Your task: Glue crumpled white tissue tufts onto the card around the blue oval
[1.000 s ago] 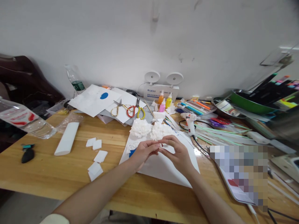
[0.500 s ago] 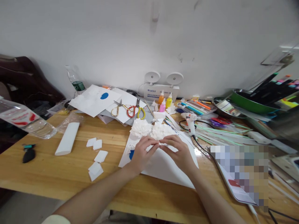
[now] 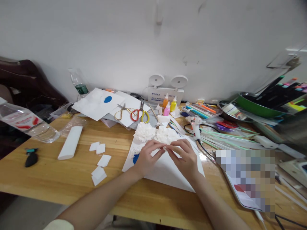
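Note:
Over a white sheet of paper [image 3: 165, 177], my left hand [image 3: 150, 156] and my right hand [image 3: 184, 157] meet with their fingertips pinched together. Between them is a small white piece [image 3: 164, 148], mostly covered by the fingers; it looks like paper. Just behind the hands, fluffy white clumps [image 3: 144, 131] lie in two heaps on the sheet. Beside my left wrist shows a blue painted patch [image 3: 136, 158] with white bits along its upper edge. Several small white paper squares [image 3: 104, 160] lie on the table to the left.
A white oblong block [image 3: 70, 142] and a water bottle [image 3: 28, 121] stand at left. Behind are scissors [image 3: 134, 115] and small paint bottles [image 3: 167, 109]. At right are a glue gun [image 3: 195, 126] with its cable, thin sticks [image 3: 225, 138] and a tablet [image 3: 242, 191].
My right hand has turned slightly, with its fingers more bent and raised. The fingertips of both hands stay together at the small white piece. The view has shifted a little.

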`<state>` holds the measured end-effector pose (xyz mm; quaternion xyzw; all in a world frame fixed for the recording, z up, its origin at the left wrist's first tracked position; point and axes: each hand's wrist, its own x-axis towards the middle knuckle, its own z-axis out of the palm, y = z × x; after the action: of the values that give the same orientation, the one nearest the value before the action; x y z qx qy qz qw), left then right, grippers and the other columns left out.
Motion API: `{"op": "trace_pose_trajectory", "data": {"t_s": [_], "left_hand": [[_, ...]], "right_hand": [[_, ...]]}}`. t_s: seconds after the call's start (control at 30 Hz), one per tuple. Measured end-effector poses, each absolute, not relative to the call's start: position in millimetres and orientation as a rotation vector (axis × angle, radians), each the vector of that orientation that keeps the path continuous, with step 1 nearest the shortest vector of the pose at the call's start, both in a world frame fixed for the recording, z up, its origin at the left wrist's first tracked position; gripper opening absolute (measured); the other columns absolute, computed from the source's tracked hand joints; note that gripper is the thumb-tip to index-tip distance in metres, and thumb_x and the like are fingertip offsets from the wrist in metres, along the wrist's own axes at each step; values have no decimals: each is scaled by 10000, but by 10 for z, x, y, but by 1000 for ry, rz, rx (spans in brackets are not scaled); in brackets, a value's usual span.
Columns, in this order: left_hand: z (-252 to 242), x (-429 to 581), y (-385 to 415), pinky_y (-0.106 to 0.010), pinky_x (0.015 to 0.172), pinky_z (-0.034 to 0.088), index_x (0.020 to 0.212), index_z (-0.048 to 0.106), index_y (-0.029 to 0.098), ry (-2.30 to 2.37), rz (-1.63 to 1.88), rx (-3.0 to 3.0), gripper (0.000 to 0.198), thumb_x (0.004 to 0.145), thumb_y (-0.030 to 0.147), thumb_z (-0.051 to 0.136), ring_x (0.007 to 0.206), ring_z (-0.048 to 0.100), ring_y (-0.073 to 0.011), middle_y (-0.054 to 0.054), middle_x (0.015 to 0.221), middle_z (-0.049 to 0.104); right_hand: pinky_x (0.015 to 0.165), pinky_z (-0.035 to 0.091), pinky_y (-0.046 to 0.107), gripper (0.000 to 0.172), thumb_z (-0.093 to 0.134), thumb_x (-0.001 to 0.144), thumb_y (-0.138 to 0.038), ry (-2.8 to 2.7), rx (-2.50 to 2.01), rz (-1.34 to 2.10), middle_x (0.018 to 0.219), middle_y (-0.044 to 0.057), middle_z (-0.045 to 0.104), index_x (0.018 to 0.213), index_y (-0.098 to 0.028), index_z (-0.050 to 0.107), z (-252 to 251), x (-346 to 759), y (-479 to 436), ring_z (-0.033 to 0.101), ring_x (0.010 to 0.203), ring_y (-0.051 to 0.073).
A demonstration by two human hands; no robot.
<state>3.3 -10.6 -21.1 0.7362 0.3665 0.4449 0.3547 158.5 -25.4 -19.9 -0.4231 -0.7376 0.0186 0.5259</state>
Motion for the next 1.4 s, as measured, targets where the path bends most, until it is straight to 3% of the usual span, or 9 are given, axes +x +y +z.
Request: {"op": "trace_pose_trajectory", "data": {"t_s": [0.3, 0.57, 0.9, 1.2, 1.4], "left_hand": [[-252, 95, -109, -260, 666, 424, 778, 642, 177, 864, 1297, 1563, 86, 723, 242, 639, 729, 523, -133, -27, 757, 564], [-270, 103, -112, -259, 654, 420, 751, 642, 179, 829, 1354, 1537, 68, 726, 242, 631, 726, 528, -133, -22, 749, 574], [-215, 111, -100, -277, 681, 424, 736, 587, 162, 867, 1326, 1679, 93, 760, 252, 582, 738, 510, -138, -29, 751, 538], [-170, 118, -85, -238, 668, 400, 745, 584, 164, 877, 1260, 1578, 99, 767, 259, 573, 727, 501, -116, -13, 766, 546], [-175, 139, -21, -214, 581, 370, 746, 559, 152, 909, 1149, 1354, 183, 726, 329, 602, 616, 461, -92, 17, 665, 512]], "right_hand": [[631, 418, 290, 20, 654, 702, -230, -1211, -977, 1002, 717, 9, 544, 686, -219, 647, -283, 1484, -264, 511, 709, 147], [646, 412, 278, 50, 701, 641, -235, -1012, -877, 1256, 706, -14, 547, 658, -224, 656, -302, 1463, -256, 495, 702, 128], [672, 411, 303, 64, 619, 723, -248, -1398, -1032, 891, 717, 19, 568, 735, -188, 602, -190, 1578, -269, 507, 703, 149], [685, 410, 299, 86, 604, 731, -274, -1442, -1040, 771, 732, 21, 592, 735, -188, 612, -165, 1669, -233, 531, 726, 159], [672, 402, 324, 254, 547, 724, -388, -1047, -1541, 373, 730, 57, 612, 751, -145, 619, -270, 2227, 76, 537, 684, 185]]}}
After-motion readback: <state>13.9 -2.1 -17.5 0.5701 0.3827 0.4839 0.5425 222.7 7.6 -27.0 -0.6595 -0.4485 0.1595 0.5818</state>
